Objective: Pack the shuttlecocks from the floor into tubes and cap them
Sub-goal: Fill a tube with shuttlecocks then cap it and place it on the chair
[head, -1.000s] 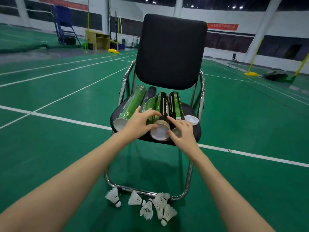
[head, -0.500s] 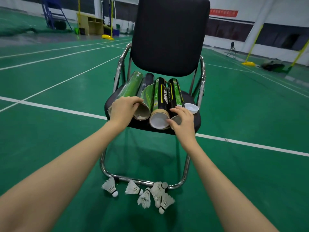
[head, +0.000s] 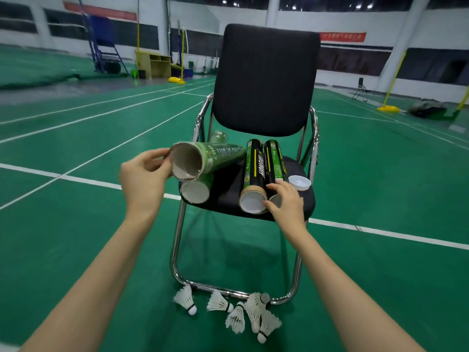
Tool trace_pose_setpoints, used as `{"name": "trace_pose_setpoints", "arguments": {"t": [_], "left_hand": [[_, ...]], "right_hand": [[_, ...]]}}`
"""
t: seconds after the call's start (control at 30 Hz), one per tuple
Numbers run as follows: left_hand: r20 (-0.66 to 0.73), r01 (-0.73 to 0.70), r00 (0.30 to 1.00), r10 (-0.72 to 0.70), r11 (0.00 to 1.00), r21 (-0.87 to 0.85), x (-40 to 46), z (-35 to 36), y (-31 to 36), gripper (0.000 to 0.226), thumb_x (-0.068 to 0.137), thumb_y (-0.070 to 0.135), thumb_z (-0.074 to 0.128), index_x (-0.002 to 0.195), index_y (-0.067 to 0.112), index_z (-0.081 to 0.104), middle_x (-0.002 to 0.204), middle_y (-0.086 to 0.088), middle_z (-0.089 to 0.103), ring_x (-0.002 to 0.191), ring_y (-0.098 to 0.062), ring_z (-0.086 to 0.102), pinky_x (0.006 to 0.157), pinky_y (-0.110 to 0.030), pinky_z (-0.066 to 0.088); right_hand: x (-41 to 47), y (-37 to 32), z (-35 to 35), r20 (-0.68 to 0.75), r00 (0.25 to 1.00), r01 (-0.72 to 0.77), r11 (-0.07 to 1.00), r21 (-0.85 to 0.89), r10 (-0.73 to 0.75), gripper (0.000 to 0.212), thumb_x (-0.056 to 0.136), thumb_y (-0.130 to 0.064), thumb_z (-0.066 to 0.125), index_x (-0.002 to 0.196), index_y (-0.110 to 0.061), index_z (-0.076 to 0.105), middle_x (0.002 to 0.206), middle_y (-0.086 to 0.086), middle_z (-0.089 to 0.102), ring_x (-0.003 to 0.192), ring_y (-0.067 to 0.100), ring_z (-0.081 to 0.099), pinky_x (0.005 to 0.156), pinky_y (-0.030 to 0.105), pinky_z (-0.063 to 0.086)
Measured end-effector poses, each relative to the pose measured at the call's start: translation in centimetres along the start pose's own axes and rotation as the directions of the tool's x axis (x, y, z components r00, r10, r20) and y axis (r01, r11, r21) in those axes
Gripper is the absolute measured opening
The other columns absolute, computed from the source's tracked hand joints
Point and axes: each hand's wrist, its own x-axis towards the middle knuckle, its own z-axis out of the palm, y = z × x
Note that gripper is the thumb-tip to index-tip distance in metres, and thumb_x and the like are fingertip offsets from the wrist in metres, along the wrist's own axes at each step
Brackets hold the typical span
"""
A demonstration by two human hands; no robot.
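Left hand: the left hand (head: 144, 177) grips the open rim of a green tube (head: 203, 158), thumb and fingers curled on the cardboard edge, and holds it lifted above the seat's left side, mouth toward the camera.
Seat, left edge: a second green tube (head: 196, 190) lies under the raised one, its open end at the front edge of the chair (head: 264, 80).
Seat, middle: a black-and-green tube (head: 253, 179) lies lengthwise, mouth at the front edge.
Right hand: the right hand (head: 288, 201) rests on the mouth of a second black tube (head: 275, 163) touching the first, its fingers lightly bent over the rim, not clamped.
Seat, right edge: a white cap (head: 299, 182) sits just beside that hand.
Floor: five white shuttlecocks (head: 237, 311) lie by the chair's front rail.
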Motion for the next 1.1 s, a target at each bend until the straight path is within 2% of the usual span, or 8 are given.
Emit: {"name": "trace_pose_setpoints", "arguments": {"t": [0.1, 0.23, 0.4, 0.47, 0.53, 0.67, 0.8, 1.1], "left_hand": [[-0.067, 0.088, 0.993, -0.095, 0.991, -0.103, -0.8, -2.8, 0.8, 0.017, 0.082, 0.011, 0.072, 0.099, 0.014, 0.068, 0.078, 0.000, 0.070, 0.060, -0.001, 0.066, 0.068, -0.019, 0.057], [-0.106, 0.062, 0.991, -0.077, 0.988, -0.138, -1.8, -5.8, 2.5, 0.020, 0.084, 0.007, 0.069, 0.103, 0.011, 0.066, 0.062, 0.018, 0.068, 0.059, 0.003, 0.064, 0.063, -0.013, 0.054], [-0.149, 0.041, 0.987, -0.067, 0.985, -0.170, -2.4, -8.7, 4.6, 0.023, 0.085, 0.003, 0.065, 0.108, 0.009, 0.064, 0.061, 0.023, 0.068, 0.058, 0.002, 0.065, 0.062, -0.010, 0.053], [-0.158, 0.041, 0.985, -0.072, 0.981, -0.192, -2.6, -9.8, 5.5, 0.019, 0.086, 0.002, 0.063, 0.102, 0.011, 0.066, 0.063, 0.022, 0.069, 0.059, 0.002, 0.065, 0.062, -0.010, 0.053], [-0.148, 0.042, 0.986, -0.076, 0.974, -0.222, -2.8, -10.6, 6.3, 0.017, 0.087, 0.002, 0.062, 0.095, 0.017, 0.066, 0.066, 0.020, 0.070, 0.061, 0.001, 0.066, 0.063, -0.010, 0.053], [-0.107, 0.085, 0.987, -0.117, 0.961, -0.264, -3.2, -10.4, 7.1, 0.015, 0.086, 0.002, 0.063, 0.093, 0.014, 0.066, 0.065, 0.014, 0.071, 0.058, -0.001, 0.065, 0.062, -0.012, 0.054], [-0.040, 0.145, 0.985, -0.168, 0.932, -0.332, -3.6, -9.1, 7.4, 0.016, 0.085, -0.001, 0.062, 0.090, 0.014, 0.066, 0.064, 0.011, 0.071, 0.056, -0.002, 0.065, 0.060, -0.013, 0.054], [0.131, 0.291, 0.957, -0.261, 0.875, -0.388, -5.2, -5.2, 7.0, 0.016, 0.085, -0.002, 0.060, 0.091, 0.010, 0.068, 0.070, 0.003, 0.073, 0.060, -0.006, 0.067, 0.063, -0.017, 0.056]], "right_hand": [[0.0, -0.7, -0.5, 0.086, 0.996, 0.016, 0.999, -0.043, -0.012, 0.046, 0.081, -0.027, 0.069, 0.124, -0.028, 0.053, 0.143, -0.009, 0.041, 0.135, 0.012, 0.029, 0.111, 0.061, 0.006], [-0.2, -2.0, -1.8, 0.133, 0.991, 0.001, 1.000, 0.009, -0.002, 0.060, 0.078, -0.035, 0.071, 0.131, -0.035, 0.043, 0.148, -0.011, 0.033, 0.139, 0.010, 0.025, 0.111, 0.056, -0.005], [-0.7, -4.9, -3.3, 0.110, 0.987, 0.083, 0.966, 0.246, -0.113, 0.083, 0.070, -0.027, 0.080, 0.139, -0.030, 0.033, 0.152, -0.010, 0.025, 0.134, 0.001, 0.023, 0.115, 0.045, 0.020], [-1.0, -6.5, -3.4, 0.133, 0.972, 0.152, 0.948, 0.280, -0.195, 0.088, 0.069, -0.023, 0.080, 0.141, -0.028, 0.030, 0.153, -0.008, 0.021, 0.138, 0.003, 0.019, 0.115, 0.036, 0.020], [-1.0, -7.8, -3.4, 0.110, 0.962, 0.208, 0.934, 0.290, -0.248, 0.091, 0.068, -0.024, 0.081, 0.142, -0.027, 0.029, 0.154, -0.006, 0.020, 0.141, 0.009, 0.016, 0.116, 0.039, 0.020], [-0.5, -9.9, -4.7, -0.031, 0.936, 0.351, 0.928, 0.125, -0.350, 0.088, 0.067, -0.031, 0.080, 0.141, -0.027, 0.032, 0.151, -0.003, 0.028, 0.141, 0.014, 0.019, 0.115, 0.052, 0.013], [-0.6, -10.7, -6.9, -0.007, 0.901, 0.434, 0.900, -0.049, -0.434, 0.084, 0.069, -0.033, 0.078, 0.140, -0.031, 0.033, 0.147, -0.006, 0.034, 0.139, 0.013, 0.022, 0.115, 0.054, 0.002], [-2.6, -9.5, -9.5, -0.001, 0.785, 0.583, 0.738, -0.341, -0.620, 0.093, 0.062, -0.039, 0.081, 0.138, -0.031, 0.028, 0.136, -0.001, 0.048, 0.129, 0.022, 0.043, 0.112, 0.056, 0.008]]}}
